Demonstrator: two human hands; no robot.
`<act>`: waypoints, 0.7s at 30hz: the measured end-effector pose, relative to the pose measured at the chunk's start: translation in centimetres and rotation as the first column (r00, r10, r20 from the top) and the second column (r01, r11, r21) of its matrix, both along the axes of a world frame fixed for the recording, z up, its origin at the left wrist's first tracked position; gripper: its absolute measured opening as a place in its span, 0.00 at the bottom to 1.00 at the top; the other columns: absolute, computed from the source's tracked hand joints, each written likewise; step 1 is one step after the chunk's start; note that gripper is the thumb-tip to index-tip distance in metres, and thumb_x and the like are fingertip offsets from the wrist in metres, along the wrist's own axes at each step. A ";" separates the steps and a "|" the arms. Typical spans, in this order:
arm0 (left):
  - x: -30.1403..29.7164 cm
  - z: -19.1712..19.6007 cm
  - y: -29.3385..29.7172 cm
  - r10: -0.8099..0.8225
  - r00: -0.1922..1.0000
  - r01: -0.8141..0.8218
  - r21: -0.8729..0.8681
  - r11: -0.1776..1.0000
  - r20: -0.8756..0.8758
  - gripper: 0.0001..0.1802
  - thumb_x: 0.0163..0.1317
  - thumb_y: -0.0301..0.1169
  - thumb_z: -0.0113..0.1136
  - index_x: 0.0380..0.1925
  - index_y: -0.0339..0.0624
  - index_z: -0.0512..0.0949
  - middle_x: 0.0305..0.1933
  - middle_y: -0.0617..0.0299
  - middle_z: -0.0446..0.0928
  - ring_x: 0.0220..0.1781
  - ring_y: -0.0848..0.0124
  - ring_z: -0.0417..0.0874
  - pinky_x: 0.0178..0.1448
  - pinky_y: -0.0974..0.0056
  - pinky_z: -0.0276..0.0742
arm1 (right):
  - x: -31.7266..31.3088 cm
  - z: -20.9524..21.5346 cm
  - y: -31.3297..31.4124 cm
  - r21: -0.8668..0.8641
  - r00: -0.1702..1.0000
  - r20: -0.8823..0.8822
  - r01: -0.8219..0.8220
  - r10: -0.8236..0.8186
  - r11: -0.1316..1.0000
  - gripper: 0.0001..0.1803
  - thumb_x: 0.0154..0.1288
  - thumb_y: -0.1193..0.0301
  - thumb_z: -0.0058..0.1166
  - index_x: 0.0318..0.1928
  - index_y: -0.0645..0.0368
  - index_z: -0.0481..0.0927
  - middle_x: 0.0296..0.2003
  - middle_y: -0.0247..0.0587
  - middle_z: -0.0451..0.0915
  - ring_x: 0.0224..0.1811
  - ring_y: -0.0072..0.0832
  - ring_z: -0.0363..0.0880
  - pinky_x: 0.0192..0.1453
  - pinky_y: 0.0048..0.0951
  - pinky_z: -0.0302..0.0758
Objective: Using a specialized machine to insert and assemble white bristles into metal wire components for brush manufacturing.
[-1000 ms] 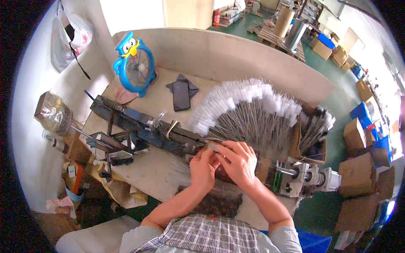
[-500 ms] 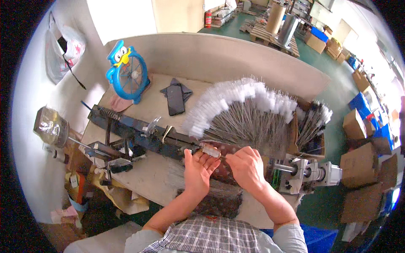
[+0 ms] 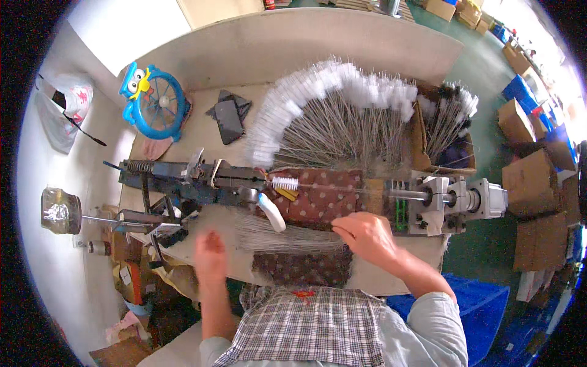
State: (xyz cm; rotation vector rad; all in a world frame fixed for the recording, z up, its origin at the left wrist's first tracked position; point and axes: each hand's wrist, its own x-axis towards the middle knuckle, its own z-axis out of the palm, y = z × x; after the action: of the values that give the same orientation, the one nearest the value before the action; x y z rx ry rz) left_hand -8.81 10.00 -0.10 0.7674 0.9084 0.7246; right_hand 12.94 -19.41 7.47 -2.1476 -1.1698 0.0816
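Note:
My right hand point(image 3: 367, 235) rests on the workbench at the right end of a loose bundle of thin wires point(image 3: 287, 240), fingers curled on them. My left hand point(image 3: 211, 257) hovers blurred near the bench's front edge, fingers apart, holding nothing. Between the hands and the machine point(image 3: 202, 180) lies a brown dotted cloth point(image 3: 321, 196). A small white brush point(image 3: 284, 183) sits on a wire stretched across the machine toward the motor unit point(image 3: 452, 199).
A large fan of finished white-tipped wire brushes point(image 3: 333, 116) covers the bench's back. A cardboard box point(image 3: 449, 131) with more brushes stands at right. A blue owl-shaped fan point(image 3: 156, 101), dark pouch point(image 3: 227, 116), jar point(image 3: 60, 211), cartons point(image 3: 535, 177).
Both hands were together at the machine's centre; now they have drawn apart, the left swinging down to the bench front, the right lowering onto the wire bundle. My head has tilted closer.

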 end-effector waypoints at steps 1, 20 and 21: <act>-2.1 -0.1 2.1 0.116 0.992 -0.114 -0.043 0.993 0.050 0.13 0.61 0.43 0.56 0.36 0.45 0.73 0.31 0.65 0.76 0.31 0.75 0.76 0.35 0.69 0.73 | -0.4 -0.7 -0.3 -0.006 1.000 0.000 0.002 -0.002 1.000 0.08 0.57 0.68 0.54 0.36 0.55 0.79 0.23 0.39 0.76 0.30 0.38 0.79 0.32 0.37 0.76; 0.2 -1.1 -0.8 0.071 0.997 -0.066 -0.216 0.974 0.014 0.17 0.63 0.37 0.49 0.47 0.39 0.68 0.45 0.55 0.74 0.47 0.63 0.76 0.55 0.57 0.73 | 0.4 -1.0 -2.0 -0.374 0.998 0.030 0.059 -0.051 0.925 0.06 0.58 0.68 0.49 0.34 0.52 0.79 0.29 0.38 0.76 0.33 0.38 0.78 0.33 0.38 0.76; 2.2 0.2 -2.8 -0.068 0.996 0.079 -0.225 0.971 0.055 0.17 0.63 0.36 0.50 0.48 0.38 0.68 0.47 0.55 0.73 0.48 0.63 0.76 0.57 0.56 0.71 | 0.5 -1.2 -2.0 -0.353 0.998 0.002 0.062 -0.065 0.933 0.07 0.58 0.68 0.49 0.35 0.52 0.79 0.30 0.39 0.76 0.34 0.38 0.78 0.34 0.38 0.76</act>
State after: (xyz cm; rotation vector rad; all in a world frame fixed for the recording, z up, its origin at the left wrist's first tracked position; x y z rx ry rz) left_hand -6.63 7.20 0.06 0.5754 0.8976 0.5597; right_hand 13.46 -21.42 6.23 -2.4931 -1.1472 0.2933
